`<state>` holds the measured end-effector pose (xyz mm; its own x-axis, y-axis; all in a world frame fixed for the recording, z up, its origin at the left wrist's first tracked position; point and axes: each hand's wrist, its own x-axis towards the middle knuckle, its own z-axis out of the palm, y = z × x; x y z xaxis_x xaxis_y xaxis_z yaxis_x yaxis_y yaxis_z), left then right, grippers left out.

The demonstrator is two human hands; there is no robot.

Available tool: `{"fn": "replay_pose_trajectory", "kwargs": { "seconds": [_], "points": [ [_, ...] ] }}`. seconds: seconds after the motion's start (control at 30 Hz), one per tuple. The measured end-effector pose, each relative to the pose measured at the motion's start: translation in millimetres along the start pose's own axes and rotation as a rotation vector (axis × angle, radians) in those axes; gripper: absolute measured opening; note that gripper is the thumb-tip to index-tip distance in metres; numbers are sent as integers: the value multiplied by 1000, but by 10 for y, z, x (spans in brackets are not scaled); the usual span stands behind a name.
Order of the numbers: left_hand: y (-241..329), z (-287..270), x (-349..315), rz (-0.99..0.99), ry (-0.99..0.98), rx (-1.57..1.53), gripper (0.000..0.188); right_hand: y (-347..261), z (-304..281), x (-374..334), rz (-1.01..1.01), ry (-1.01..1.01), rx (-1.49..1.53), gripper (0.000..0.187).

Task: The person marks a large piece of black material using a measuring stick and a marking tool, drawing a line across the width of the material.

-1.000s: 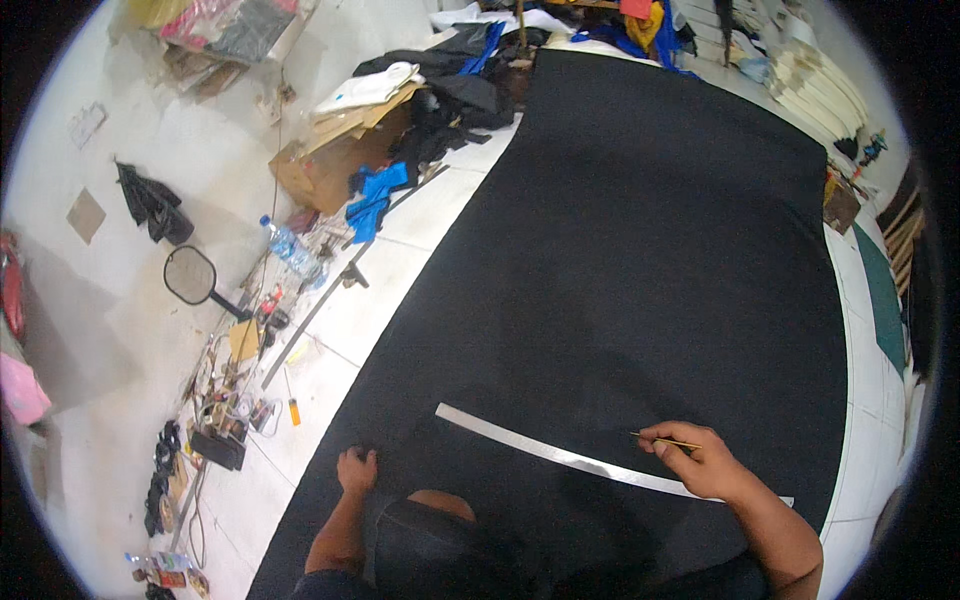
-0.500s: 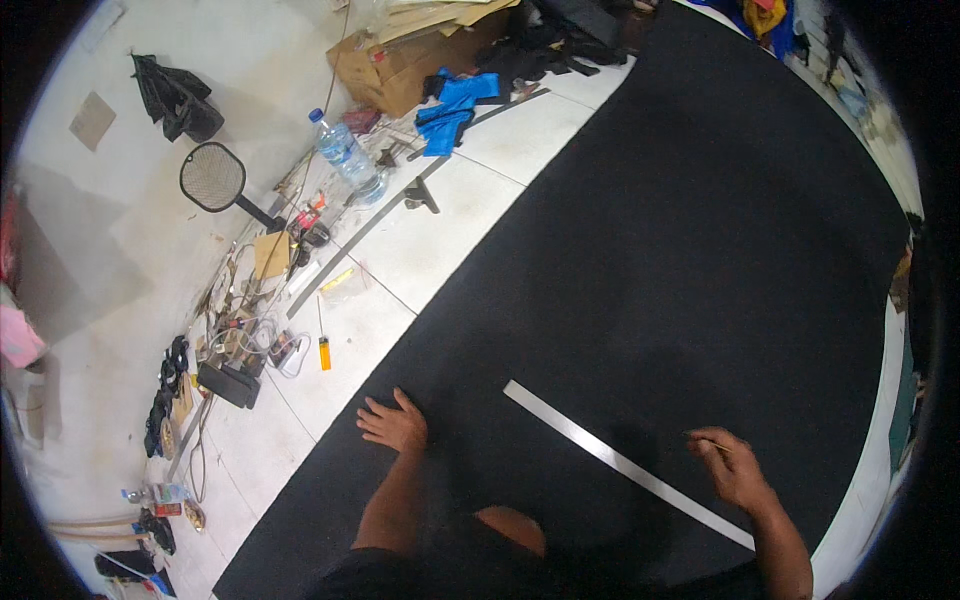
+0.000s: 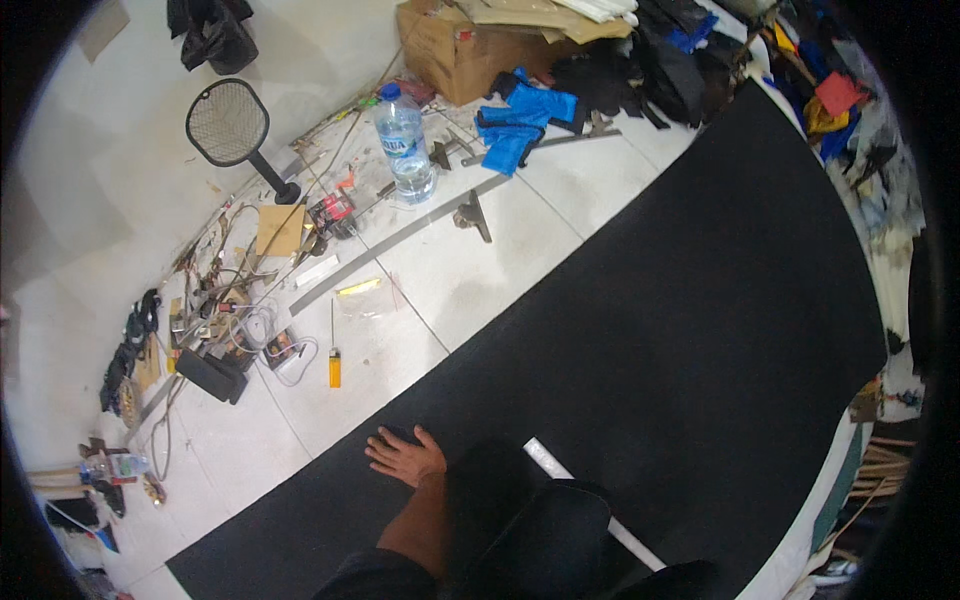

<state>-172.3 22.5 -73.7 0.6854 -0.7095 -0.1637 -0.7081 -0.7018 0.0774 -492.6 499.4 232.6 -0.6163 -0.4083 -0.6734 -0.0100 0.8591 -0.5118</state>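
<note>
A large sheet of black material point(image 3: 680, 300) is spread over the white tiled floor. My left hand point(image 3: 408, 457) lies flat on it near its left edge, fingers spread and holding nothing. To the right of that hand, a pale, straight ruler-like strip point(image 3: 545, 458) rests on the sheet. Dark clothing over my leg covers the middle of the strip, and its lower end shows again beyond the leg. My right hand is out of sight.
Along the wall stand a water bottle point(image 3: 403, 150), a cardboard box point(image 3: 455, 60) and blue cloth point(image 3: 525, 120). A long grey metal strip point(image 3: 400, 240), an orange lighter point(image 3: 335, 370) and tangled cables point(image 3: 258, 325) lie on the tiles. A mesh racket point(image 3: 228, 125) leans there. Piled clutter borders the right.
My right hand, which was over the sheet with a thin yellowish stick in its fingers, has left the picture. My leg now covers part of the strip. The view has shifted; my left hand stays flat.
</note>
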Motion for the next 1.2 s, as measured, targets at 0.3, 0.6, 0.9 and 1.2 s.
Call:
{"fn": "replay_pose_trajectory", "kwargs": {
  "seconds": [0.3,0.6,0.9,1.2],
  "points": [
    [43,-37,8,11,-55,-89,79,-925,236,81,222,-40,378,50],
    [-7,-66,62,-7,-88,-126,83,-1336,494,514,-722,15,-719,32],
    [-16,-64,58,10,-120,-168,85,-813,537,80,-146,176,-193,29],
    [-73,24,54,35,-98,-205,84,-2784,492,516,-261,-236,-737,20]
  ]
}}
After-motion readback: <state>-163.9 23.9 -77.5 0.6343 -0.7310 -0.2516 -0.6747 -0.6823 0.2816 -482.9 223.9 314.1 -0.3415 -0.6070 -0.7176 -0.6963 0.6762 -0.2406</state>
